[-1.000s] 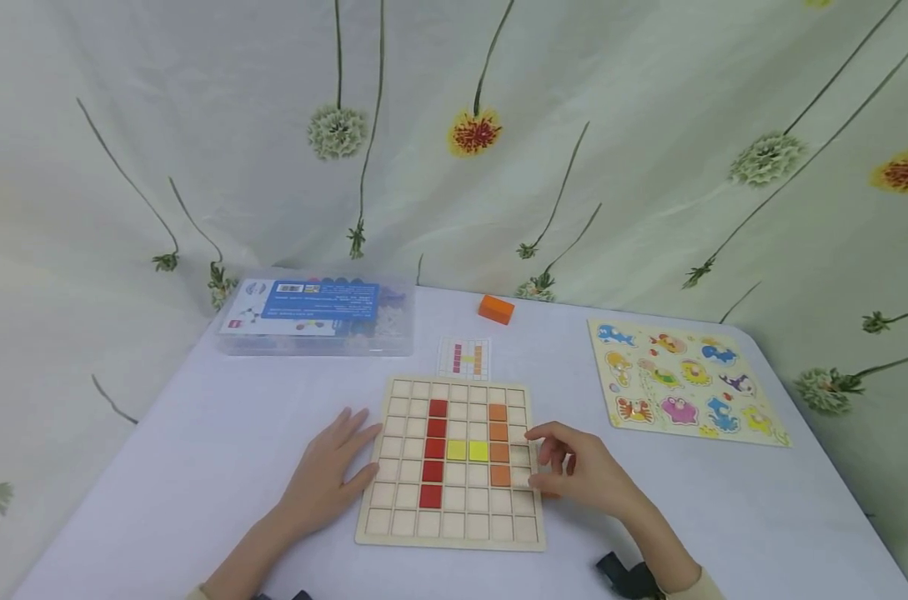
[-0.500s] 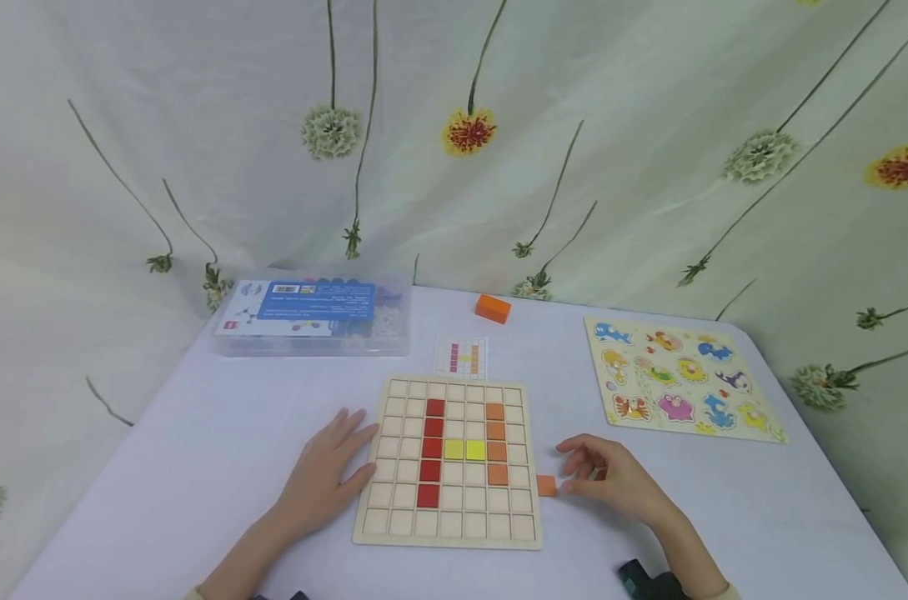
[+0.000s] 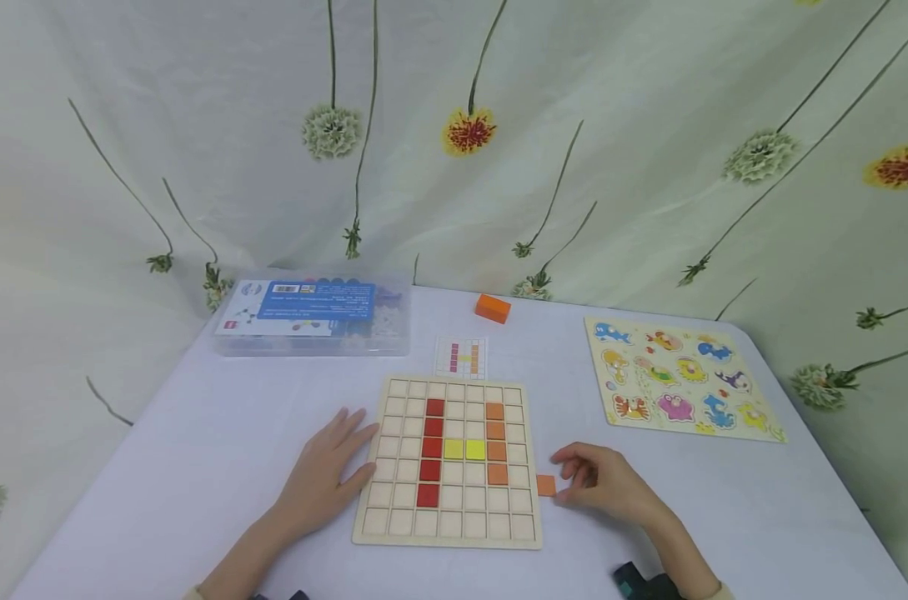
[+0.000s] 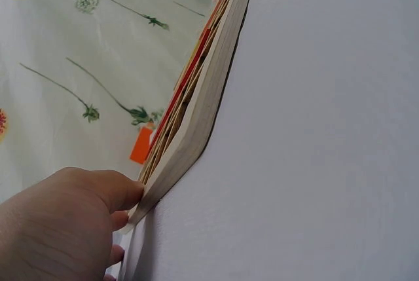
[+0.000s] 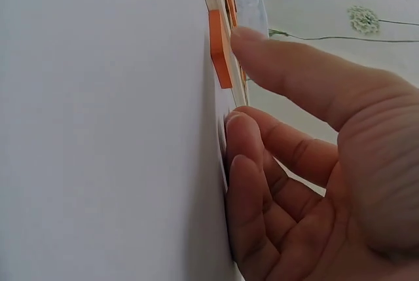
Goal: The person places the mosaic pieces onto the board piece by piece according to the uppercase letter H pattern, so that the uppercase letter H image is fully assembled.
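A wooden grid board (image 3: pixel 444 523) lies on the table with red, yellow and orange square tiles set in some of its cells. My left hand (image 3: pixel 322 467) rests flat on the table, its thumb and fingertips touching the board's left edge; in the left wrist view the thumb (image 4: pixel 118 189) meets the rim. A loose orange tile (image 3: pixel 546 485) lies flat just beside the board's right edge. My right hand (image 3: pixel 607 483) is right of that tile, fingers loosely bent and holding nothing. In the right wrist view its thumb tip is close to the tile (image 5: pixel 218 48); contact is unclear.
A small pattern card (image 3: pixel 461 358) lies behind the board. Farther back stand an orange block (image 3: pixel 493 308) and a clear plastic box (image 3: pixel 311 317) with a blue label. At the right lies an animal puzzle board (image 3: pixel 682 379). A floral curtain hangs behind the table.
My right hand has moved right, off the board's right edge, and the loose orange tile now shows fully. Lately it has shifted slightly back toward the tile. The left hand stays put.
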Demonstrator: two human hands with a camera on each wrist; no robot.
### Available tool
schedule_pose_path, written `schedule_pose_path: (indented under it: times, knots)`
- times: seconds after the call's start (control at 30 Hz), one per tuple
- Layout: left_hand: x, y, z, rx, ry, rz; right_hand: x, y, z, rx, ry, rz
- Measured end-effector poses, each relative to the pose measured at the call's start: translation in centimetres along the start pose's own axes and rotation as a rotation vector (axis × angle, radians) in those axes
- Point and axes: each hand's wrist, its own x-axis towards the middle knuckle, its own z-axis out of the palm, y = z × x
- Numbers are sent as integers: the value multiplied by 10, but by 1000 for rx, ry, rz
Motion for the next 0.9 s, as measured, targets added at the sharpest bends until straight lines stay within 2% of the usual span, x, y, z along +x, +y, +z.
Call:
schedule_pose_path:
  times: [0.4, 0.63, 0.9]
  knots:
    - [0, 1, -1, 8, -3, -5, 1, -5, 9, -165, 31, -26]
    - [0, -1, 0, 7, -5, -2, 1, -5, 11, -177, 41, -32]
    - [0, -3, 2, -2, -4, 3, 0, -10, 7, -133, 51, -22]
